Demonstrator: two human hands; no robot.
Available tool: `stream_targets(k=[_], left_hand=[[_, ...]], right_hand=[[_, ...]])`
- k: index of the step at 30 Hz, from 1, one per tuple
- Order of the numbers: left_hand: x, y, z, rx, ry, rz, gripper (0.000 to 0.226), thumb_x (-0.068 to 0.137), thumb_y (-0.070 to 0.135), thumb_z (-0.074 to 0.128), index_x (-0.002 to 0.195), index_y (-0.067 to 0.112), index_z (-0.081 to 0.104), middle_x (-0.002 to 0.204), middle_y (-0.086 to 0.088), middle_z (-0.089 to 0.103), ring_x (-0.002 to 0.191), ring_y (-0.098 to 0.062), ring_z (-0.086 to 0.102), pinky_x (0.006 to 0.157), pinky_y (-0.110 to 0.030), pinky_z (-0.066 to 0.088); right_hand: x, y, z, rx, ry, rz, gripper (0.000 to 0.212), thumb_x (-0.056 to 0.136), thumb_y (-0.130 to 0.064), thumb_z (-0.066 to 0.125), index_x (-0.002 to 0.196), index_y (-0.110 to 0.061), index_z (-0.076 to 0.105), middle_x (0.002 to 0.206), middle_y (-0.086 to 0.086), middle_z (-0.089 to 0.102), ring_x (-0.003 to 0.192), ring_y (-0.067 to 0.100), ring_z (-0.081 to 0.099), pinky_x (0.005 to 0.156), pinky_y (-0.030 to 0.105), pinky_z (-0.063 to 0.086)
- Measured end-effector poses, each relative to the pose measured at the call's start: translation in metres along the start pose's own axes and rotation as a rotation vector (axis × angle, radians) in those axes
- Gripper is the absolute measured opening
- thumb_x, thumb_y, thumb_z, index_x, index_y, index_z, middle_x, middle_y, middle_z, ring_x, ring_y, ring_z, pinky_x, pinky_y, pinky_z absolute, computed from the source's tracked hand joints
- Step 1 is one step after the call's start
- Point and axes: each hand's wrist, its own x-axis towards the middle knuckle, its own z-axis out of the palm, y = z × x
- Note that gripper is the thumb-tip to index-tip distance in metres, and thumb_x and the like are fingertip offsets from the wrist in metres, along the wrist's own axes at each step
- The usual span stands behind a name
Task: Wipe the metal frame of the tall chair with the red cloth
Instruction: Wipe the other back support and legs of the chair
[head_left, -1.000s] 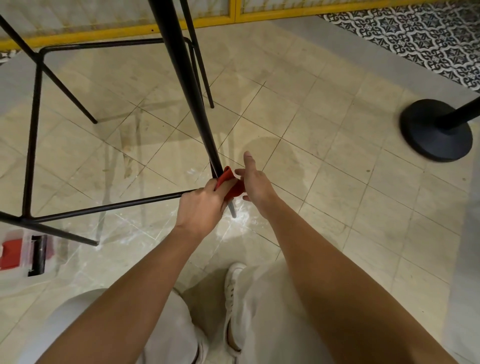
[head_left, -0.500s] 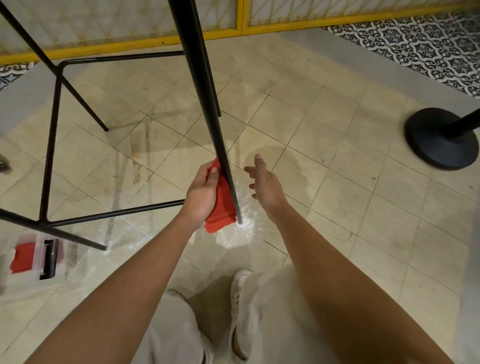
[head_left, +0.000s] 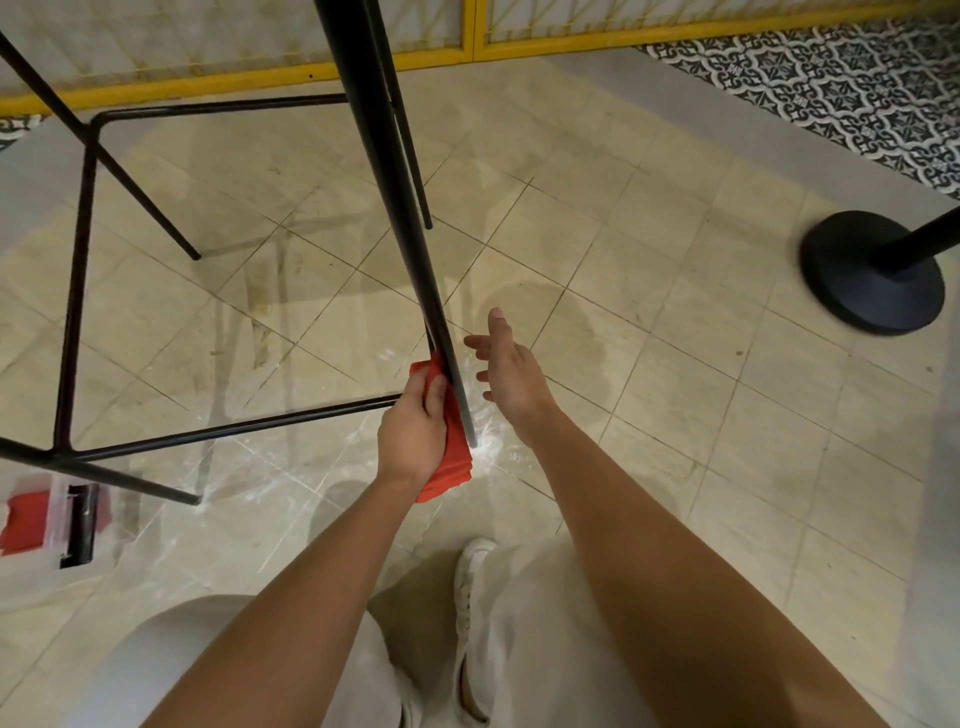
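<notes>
At frame centre the left hand (head_left: 413, 434) grips the red cloth (head_left: 451, 465) against the black chair leg (head_left: 395, 208) near its foot, while the right hand (head_left: 511, 376) hangs loose-fingered and empty beside it, so a hard wipe could skid the unbraced leg across the floor tiles (head_left: 623, 291).

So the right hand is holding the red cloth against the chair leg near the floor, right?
No. The head view shows the left hand holding the red cloth against the chair leg near the floor; the right hand is open and empty.
</notes>
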Motion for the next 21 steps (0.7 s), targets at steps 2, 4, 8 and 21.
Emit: stream_targets(k=[2, 4, 8, 21], left_hand=[[-0.006, -0.002, 0.002, 0.025, 0.042, -0.002, 0.033, 0.101, 0.034, 0.035, 0.123, 0.019, 0.054, 0.09, -0.007, 0.068, 0.081, -0.028, 0.062, 0.067, -0.029, 0.04], [-0.011, -0.001, 0.003, 0.052, 0.062, -0.011, 0.032, 0.1, 0.035, 0.039, 0.123, 0.018, 0.054, 0.091, -0.01, 0.069, 0.083, -0.03, 0.062, 0.068, -0.03, 0.04], [-0.001, 0.003, -0.001, 0.15, 0.03, -0.009, 0.03, 0.1, 0.032, 0.037, 0.114, 0.014, 0.057, 0.085, -0.007, 0.064, 0.08, -0.03, 0.06, 0.065, -0.029, 0.035], [-0.029, 0.011, 0.004, -0.556, -0.065, -0.409, 0.028, 0.101, 0.038, 0.032, 0.121, 0.024, 0.047, 0.112, -0.004, 0.059, 0.102, -0.021, 0.055, 0.092, -0.036, 0.043]], right_hand=[[-0.001, 0.0, 0.0, -0.02, 0.002, 0.0, 0.065, 0.095, -0.057, 0.017, 0.116, -0.016, 0.062, 0.126, 0.006, 0.056, 0.116, 0.025, 0.051, 0.105, 0.047, 0.037], [-0.002, 0.001, -0.002, -0.033, 0.009, 0.001, 0.066, 0.095, -0.057, 0.015, 0.117, -0.015, 0.061, 0.129, 0.008, 0.055, 0.118, 0.026, 0.05, 0.105, 0.048, 0.036], [-0.005, 0.003, -0.004, -0.031, 0.014, 0.018, 0.068, 0.095, -0.057, 0.014, 0.118, -0.014, 0.061, 0.13, 0.008, 0.054, 0.12, 0.026, 0.049, 0.106, 0.048, 0.035], [-0.015, 0.018, -0.003, -0.128, 0.014, 0.208, 0.055, 0.099, -0.044, 0.025, 0.127, -0.005, 0.052, 0.133, 0.015, 0.051, 0.121, 0.032, 0.049, 0.106, 0.047, 0.037]])
